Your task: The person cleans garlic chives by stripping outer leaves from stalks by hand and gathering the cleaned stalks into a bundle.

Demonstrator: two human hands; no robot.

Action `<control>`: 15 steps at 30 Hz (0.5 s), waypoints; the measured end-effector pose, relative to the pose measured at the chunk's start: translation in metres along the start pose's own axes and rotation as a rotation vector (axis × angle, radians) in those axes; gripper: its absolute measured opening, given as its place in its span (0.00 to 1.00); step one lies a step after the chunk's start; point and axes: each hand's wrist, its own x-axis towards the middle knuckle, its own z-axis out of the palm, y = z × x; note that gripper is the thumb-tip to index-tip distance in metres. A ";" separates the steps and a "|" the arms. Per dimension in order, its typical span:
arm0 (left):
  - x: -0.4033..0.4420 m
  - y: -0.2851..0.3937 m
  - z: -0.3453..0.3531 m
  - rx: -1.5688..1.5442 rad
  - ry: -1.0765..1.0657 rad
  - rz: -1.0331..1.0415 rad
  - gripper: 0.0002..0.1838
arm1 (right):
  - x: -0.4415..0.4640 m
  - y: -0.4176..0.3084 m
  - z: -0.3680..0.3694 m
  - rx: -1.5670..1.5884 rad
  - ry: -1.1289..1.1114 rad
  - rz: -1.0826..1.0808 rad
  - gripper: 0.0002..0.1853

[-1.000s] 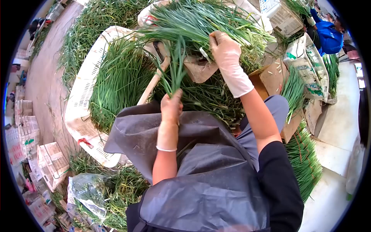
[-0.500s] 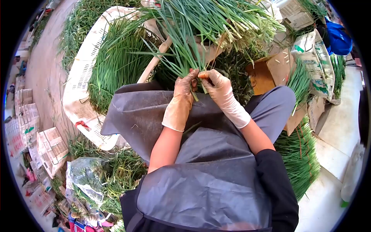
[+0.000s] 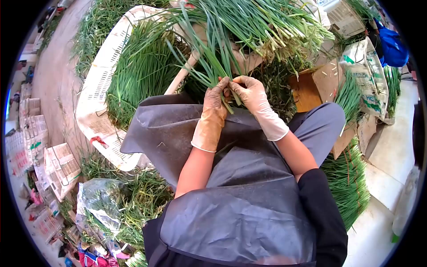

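My left hand (image 3: 215,103), in a stained glove, is closed around the lower ends of a few long green stalks (image 3: 218,66). Right beside it my right hand (image 3: 250,92), also gloved, pinches the same stalks near their pale ends. The leaves fan up and away from both hands. Beyond them lies a large heap of green stalks (image 3: 267,26), pale cut ends toward the right. To the left, a white slotted basket (image 3: 91,95) holds more upright greens (image 3: 138,71). A dark apron (image 3: 178,124) covers my lap.
A cardboard box (image 3: 322,82) stands right of my hands, near a printed white basket (image 3: 362,80). Bundled greens (image 3: 349,182) lie by my right side. A plastic bag (image 3: 100,200) and loose leaves (image 3: 147,196) are at the lower left. A blue-clad person (image 3: 391,44) is at the upper right.
My right hand has come down from the large heap to the stalks in my left hand. Both hands are now together, and the left has shifted up and to the right.
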 end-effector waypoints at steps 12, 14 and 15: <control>-0.010 0.025 0.007 -0.026 0.033 0.344 0.11 | -0.014 0.082 -0.088 -1.304 -0.164 -0.043 0.17; -0.010 0.029 0.004 -0.002 -0.027 0.239 0.11 | -0.013 0.018 -0.068 -0.800 0.099 0.041 0.23; -0.013 0.030 0.004 0.022 -0.054 0.147 0.12 | -0.004 0.020 -0.059 -0.749 0.197 -0.058 0.25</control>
